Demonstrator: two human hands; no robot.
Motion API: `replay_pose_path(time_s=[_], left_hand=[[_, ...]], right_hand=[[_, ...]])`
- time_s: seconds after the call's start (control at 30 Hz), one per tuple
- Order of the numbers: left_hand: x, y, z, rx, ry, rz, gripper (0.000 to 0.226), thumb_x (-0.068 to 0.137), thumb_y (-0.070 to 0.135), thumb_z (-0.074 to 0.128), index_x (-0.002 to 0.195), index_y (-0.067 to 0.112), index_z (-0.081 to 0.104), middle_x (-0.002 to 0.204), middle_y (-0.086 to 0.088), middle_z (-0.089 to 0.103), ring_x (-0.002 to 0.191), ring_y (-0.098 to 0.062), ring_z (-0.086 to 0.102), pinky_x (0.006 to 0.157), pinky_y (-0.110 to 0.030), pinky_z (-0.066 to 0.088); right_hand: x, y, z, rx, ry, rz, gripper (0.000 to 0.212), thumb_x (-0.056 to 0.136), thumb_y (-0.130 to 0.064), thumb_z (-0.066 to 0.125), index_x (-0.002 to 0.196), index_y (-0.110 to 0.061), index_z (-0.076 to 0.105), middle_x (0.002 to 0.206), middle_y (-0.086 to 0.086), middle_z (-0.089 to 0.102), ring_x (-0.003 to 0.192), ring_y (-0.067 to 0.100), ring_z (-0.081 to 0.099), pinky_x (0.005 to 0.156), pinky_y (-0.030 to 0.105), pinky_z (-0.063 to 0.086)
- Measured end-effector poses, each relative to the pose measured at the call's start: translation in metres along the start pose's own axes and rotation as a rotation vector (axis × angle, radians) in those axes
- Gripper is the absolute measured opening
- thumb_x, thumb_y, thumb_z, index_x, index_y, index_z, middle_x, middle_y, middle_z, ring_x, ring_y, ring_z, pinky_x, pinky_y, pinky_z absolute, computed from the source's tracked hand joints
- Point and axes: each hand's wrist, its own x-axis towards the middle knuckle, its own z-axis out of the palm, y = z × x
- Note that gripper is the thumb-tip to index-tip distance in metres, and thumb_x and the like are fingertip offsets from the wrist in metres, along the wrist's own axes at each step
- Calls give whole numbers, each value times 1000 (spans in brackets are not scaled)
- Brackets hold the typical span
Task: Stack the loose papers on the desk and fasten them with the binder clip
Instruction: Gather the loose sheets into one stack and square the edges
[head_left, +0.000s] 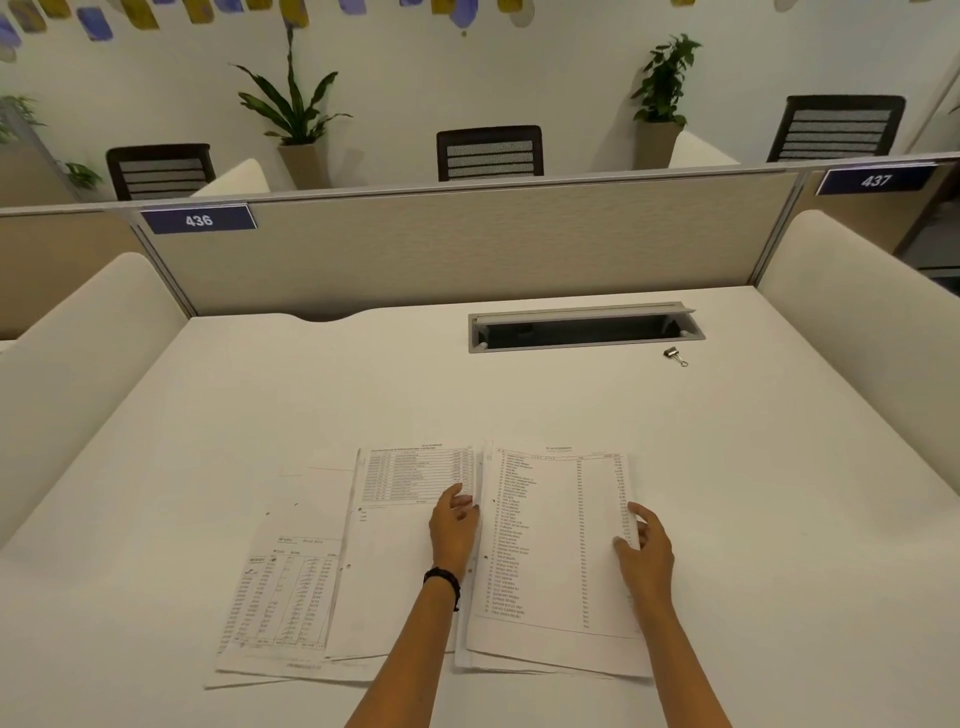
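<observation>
1. The step in hand, as I judge it, is squaring up the right-hand stack of white printed papers (550, 545). It lies on the plain white desk (779, 493) near the front edge.
2. The right hand (647, 551) grips the stack's right edge, thumb on top and fingers curled past the edge. The left hand (454, 525) sits at the stack's left edge with its fingers bent toward it. I cannot tell whether it pinches the sheets or only presses against them.
3. To do it well, push both long edges inward together, then tap the near edge flush, since lower sheets poke out at the bottom.
4. 2 more pieces are not yet gathered: a white sheet with a short table at its top (410, 519) just beside the stack, and a tilted sheet of dense columns (283, 597) overlapping it on the left.
5. The small black-and-silver binder clip (675, 356) lies untouched, well apart at the far right, so the reach for it should wait until the edges are true.
6. Containers:
   - The grey rectangular cable tray (582, 349) set in the desk has its lid raised and a dark interior; no contents can be made out.
   - Beyond the partition, 2 beige pots (301, 163) each hold a green plant.
</observation>
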Motion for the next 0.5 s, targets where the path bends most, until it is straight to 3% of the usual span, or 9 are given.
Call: replay_pose_path(time_s=[0.07, 0.17, 0.23, 0.33, 0.5], left_hand=[[2, -1, 1, 9, 50, -14, 29, 84, -4, 58, 112, 3, 57, 97, -12, 59, 91, -21, 54, 89, -30, 47], [2, 1, 0, 32, 22, 12, 12, 84, 1, 61, 79, 12, 58, 80, -6, 55, 79, -20, 50, 68, -21, 43], [-1, 1, -1, 29, -47, 1, 5, 86, 8, 61, 91, 10, 62, 88, -8, 63, 82, -24, 58, 71, -27, 51], [-7, 2, 1, 34, -154, -19, 32, 88, 11, 60, 120, 9, 54, 112, -9, 62, 100, -26, 61, 91, -42, 52], [-12, 20, 7, -5, -184, 70, 33, 90, 10, 57, 122, 12, 53, 118, -8, 61, 105, -24, 59, 94, -40, 50]], right_hand=[[-2, -3, 1, 31, -1, 10, 49, 84, 10, 52, 128, -10, 46, 107, 16, 59, 91, 25, 55, 76, 31, 45], [-3, -3, 4, 65, -10, 43, 54, 85, 7, 53, 134, -11, 40, 111, 15, 56, 95, 24, 54, 84, 34, 46], [-2, -1, 5, 56, -26, 70, 50, 86, 5, 54, 133, -7, 42, 119, 16, 56, 101, 26, 55, 90, 35, 45], [-3, -1, 7, 35, -74, 73, 43, 86, 4, 54, 128, -3, 48, 123, 18, 58, 104, 27, 57, 94, 37, 46], [-4, -11, 7, 70, -81, 85, 44, 86, 1, 55, 129, -7, 47, 123, 18, 57, 102, 28, 56, 87, 36, 48]])
